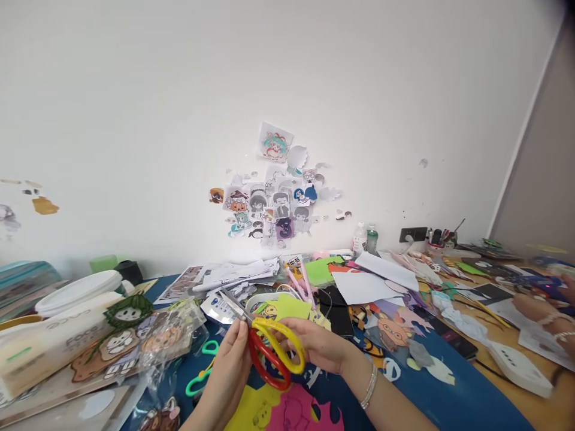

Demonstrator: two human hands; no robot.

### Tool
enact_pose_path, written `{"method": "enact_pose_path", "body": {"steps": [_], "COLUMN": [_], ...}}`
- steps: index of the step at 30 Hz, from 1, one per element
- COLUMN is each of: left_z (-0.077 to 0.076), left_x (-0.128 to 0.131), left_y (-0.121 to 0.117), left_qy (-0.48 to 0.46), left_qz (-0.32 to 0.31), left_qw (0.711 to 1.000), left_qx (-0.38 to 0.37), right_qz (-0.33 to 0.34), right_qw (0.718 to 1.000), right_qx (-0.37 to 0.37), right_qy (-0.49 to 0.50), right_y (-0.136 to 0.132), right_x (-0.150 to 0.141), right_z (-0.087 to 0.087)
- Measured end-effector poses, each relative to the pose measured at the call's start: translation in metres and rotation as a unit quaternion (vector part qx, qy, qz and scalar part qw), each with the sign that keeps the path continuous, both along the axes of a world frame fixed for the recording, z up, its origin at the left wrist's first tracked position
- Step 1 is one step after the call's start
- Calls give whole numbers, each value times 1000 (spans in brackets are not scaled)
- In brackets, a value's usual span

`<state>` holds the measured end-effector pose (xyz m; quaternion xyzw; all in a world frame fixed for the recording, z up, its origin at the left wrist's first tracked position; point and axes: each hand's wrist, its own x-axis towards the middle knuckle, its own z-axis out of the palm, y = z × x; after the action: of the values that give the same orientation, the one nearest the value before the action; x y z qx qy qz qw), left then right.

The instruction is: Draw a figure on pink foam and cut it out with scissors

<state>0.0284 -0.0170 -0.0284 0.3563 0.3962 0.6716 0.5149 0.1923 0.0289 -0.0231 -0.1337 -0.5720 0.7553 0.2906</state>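
Observation:
Both my hands meet low in the middle of the head view over a blue table (453, 398). My left hand (229, 374) and my right hand (321, 344) together hold a pair of scissors (274, 350) with one red and one yellow loop handle. The metal blades point up and to the left. A bracelet sits on my right wrist. Just behind the scissors lies a yellow-green paper piece (291, 306) with a small cartoon cut-out. Yellow and pink cut paper shapes (287, 410) lie under my hands.
Green-handled scissors (202, 374) lie left of my hands. A clear bag of cartoon cut-outs (148, 338) and a white box (49, 341) fill the left. Papers, a black phone (339, 314), two bottles (365, 238) sit behind. Another person's hand (541, 311) works at right. Stickers (274, 200) cover the wall.

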Motion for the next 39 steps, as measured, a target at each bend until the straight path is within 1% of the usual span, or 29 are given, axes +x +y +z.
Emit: {"method": "enact_pose_path", "body": {"steps": [2, 5, 7, 8, 9, 10, 11, 12, 13, 14, 15, 17, 18, 19, 20, 21, 22, 23, 25, 27, 28, 29, 30, 32, 35, 37, 39], "left_z": [-1, -4, -4, -4, -2, -1, 0, 1, 2, 1, -1, -9, -15, -22, -29, -35, -42, -47, -52, -49, -45, -39, -32, -17, 2, 10, 17], "left_x": [2, 1, -3, -6, -10, -13, -15, -16, -16, -15, -13, -6, -3, 0, 2, 3, 3, 3, 2, 2, 2, 1, 0, -7, -26, -39, -49], "left_y": [-1, -1, 2, 4, 6, 7, 6, 5, 3, -1, -4, -12, -15, -17, -19, -20, -20, -20, -19, -18, -17, -16, -14, -9, -1, 3, 4], "left_qy": [-2, 14, 47, 81, 131, 199, 278, 359, 441, 519, 591, 708, 739, 759, 766, 767, 762, 750, 711, 661, 637, 613, 586, 517, 355, 249, 172], "left_qz": [-7, -49, -48, -30, -5, 22, 45, 62, 68, 61, 41, -38, -80, -112, -122, -126, -121, -109, -123, -168, -182, -179, -159, -91, -4, 46, 89], "left_qw": [1000, 999, 998, 996, 991, 979, 958, 929, 892, 849, 801, 697, 661, 634, 623, 621, 628, 645, 688, 730, 749, 770, 794, 851, 935, 967, 981], "left_qx": [2, 3, 3, 10, 23, 41, 57, 66, 74, 80, 84, 107, 107, 102, 103, 101, 95, 92, 75, 36, 17, 4, 0, 13, 15, 19, 23], "right_qz": [32, 63, 45, 27, 3, -24, -55, -86, -118, -147, -168, -195, -207, -220, -233, -247, -261, -270, -279, -279, -279, -281, -282, -279, -245, -216, -185], "right_qw": [999, 997, 999, 1000, 1000, 1000, 998, 996, 993, 989, 984, 977, 973, 969, 966, 962, 958, 956, 954, 954, 953, 952, 951, 950, 955, 955, 957], "right_qx": [2, 15, 11, 9, 7, 5, 5, 5, 5, 9, 14, 23, 22, 17, 12, 5, 0, -2, 1, 8, 17, 30, 47, 85, 143, 190, 219], "right_qy": [-24, -32, -15, -8, -4, -2, -1, 3, 14, 30, 50, 87, 102, 111, 116, 118, 118, 116, 112, 113, 115, 117, 116, 108, 88, 71, 43], "right_y": [-1, -6, -10, -11, -12, -12, -12, -12, -11, -9, -8, -4, -1, 1, 4, 6, 8, 10, 12, 12, 13, 14, 15, 20, 27, 29, 27], "right_x": [-3, -12, -18, -20, -21, -20, -19, -17, -14, -10, -6, 1, 5, 7, 9, 10, 10, 10, 7, 3, 1, -1, -3, -6, -9, -9, -9], "right_z": [-3, -5, -6, -5, -5, -4, -2, 0, 3, 6, 8, 12, 13, 13, 12, 11, 9, 8, 6, 3, 1, -1, -4, -11, -21, -26, -28]}}
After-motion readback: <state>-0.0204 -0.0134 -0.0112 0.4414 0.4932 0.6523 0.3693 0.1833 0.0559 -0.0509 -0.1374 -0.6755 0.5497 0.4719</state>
